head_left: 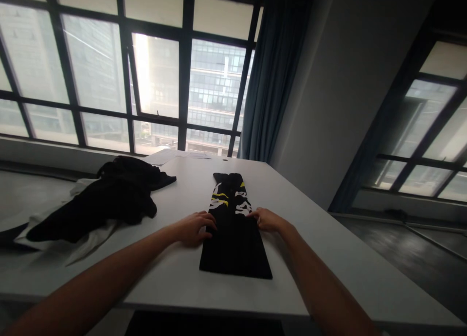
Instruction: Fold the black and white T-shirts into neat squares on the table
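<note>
A folded black garment (pixel 235 248) lies flat as a long strip on the white table, running away from me. White and yellow wavy patches mark its upper half; its exact kind cannot be made out. My left hand (pixel 193 228) rests at its left edge, fingers curled onto the cloth with the thumb close below them. At the opposite edge, just under the white patches, my right hand (pixel 268 220) pinches the cloth between thumb and forefinger. Both hands sit at about the same height along the strip.
A loose heap of black clothes (pixel 116 197), with white cloth beneath, lies on the left of the white table (pixel 292 251). Paper sheets (pixel 164 156) are at the far edge. Beyond stand windows (pixel 156 76), a blue curtain (pixel 270 78) and a grey pillar (pixel 339 97).
</note>
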`<state>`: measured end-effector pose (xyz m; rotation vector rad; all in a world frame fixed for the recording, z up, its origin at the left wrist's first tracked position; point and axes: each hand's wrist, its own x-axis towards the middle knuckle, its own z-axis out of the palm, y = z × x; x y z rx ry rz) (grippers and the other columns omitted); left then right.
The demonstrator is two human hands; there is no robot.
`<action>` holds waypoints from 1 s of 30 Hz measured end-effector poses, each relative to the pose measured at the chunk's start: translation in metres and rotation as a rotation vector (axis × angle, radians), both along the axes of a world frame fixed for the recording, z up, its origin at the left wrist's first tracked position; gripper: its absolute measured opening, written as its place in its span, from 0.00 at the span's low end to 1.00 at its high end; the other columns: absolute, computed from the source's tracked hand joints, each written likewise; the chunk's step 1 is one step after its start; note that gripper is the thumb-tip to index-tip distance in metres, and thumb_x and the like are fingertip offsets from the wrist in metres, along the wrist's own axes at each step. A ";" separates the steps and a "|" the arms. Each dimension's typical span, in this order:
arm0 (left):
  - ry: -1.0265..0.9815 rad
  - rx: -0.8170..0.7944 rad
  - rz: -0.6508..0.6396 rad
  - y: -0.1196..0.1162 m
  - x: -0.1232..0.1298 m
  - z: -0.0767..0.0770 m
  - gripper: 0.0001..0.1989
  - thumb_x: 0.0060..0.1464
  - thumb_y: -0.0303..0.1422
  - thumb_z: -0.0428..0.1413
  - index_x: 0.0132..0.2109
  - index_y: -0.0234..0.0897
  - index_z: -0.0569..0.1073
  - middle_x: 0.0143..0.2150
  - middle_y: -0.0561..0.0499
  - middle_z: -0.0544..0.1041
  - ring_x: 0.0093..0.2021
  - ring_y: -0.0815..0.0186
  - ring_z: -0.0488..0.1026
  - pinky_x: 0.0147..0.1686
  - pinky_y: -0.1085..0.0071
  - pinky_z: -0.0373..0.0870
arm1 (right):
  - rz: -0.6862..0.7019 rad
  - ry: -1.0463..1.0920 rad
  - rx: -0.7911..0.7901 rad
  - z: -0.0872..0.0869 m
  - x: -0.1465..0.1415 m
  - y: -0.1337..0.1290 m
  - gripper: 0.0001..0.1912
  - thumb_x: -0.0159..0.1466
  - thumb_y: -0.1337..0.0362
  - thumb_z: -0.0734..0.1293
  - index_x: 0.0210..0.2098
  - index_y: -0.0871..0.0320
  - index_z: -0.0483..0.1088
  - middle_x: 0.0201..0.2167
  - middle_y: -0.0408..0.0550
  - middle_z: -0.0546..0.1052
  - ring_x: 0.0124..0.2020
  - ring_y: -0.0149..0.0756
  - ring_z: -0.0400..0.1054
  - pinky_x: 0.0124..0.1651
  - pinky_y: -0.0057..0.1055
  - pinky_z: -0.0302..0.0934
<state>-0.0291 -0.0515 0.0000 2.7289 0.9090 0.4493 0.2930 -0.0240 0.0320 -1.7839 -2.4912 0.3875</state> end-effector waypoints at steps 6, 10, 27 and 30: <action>-0.042 -0.046 -0.065 -0.001 -0.007 0.011 0.17 0.51 0.25 0.59 0.48 0.45 0.79 0.55 0.51 0.76 0.55 0.58 0.71 0.58 0.62 0.66 | -0.019 -0.014 0.005 0.008 -0.001 -0.005 0.30 0.46 0.69 0.76 0.50 0.54 0.76 0.45 0.49 0.73 0.40 0.38 0.69 0.42 0.30 0.64; -0.044 -0.156 -0.116 -0.006 -0.009 0.016 0.21 0.46 0.21 0.61 0.46 0.47 0.80 0.56 0.51 0.74 0.58 0.57 0.69 0.61 0.60 0.64 | 0.090 -0.006 -0.168 0.013 -0.008 -0.016 0.26 0.44 0.73 0.75 0.44 0.54 0.78 0.37 0.44 0.73 0.35 0.34 0.67 0.35 0.27 0.62; -0.443 -0.677 -0.140 0.002 -0.016 0.024 0.16 0.50 0.43 0.64 0.39 0.34 0.79 0.36 0.48 0.80 0.38 0.60 0.76 0.43 0.64 0.73 | 0.345 0.694 -0.574 0.023 -0.001 -0.019 0.25 0.53 0.45 0.75 0.33 0.63 0.73 0.28 0.45 0.76 0.31 0.34 0.72 0.41 0.33 0.68; -0.633 -0.744 0.017 0.011 -0.010 0.015 0.20 0.50 0.46 0.64 0.43 0.33 0.77 0.36 0.49 0.79 0.36 0.61 0.77 0.39 0.63 0.74 | 0.181 0.791 -0.509 0.015 0.001 -0.013 0.28 0.52 0.42 0.75 0.36 0.62 0.71 0.28 0.45 0.76 0.29 0.33 0.72 0.36 0.31 0.69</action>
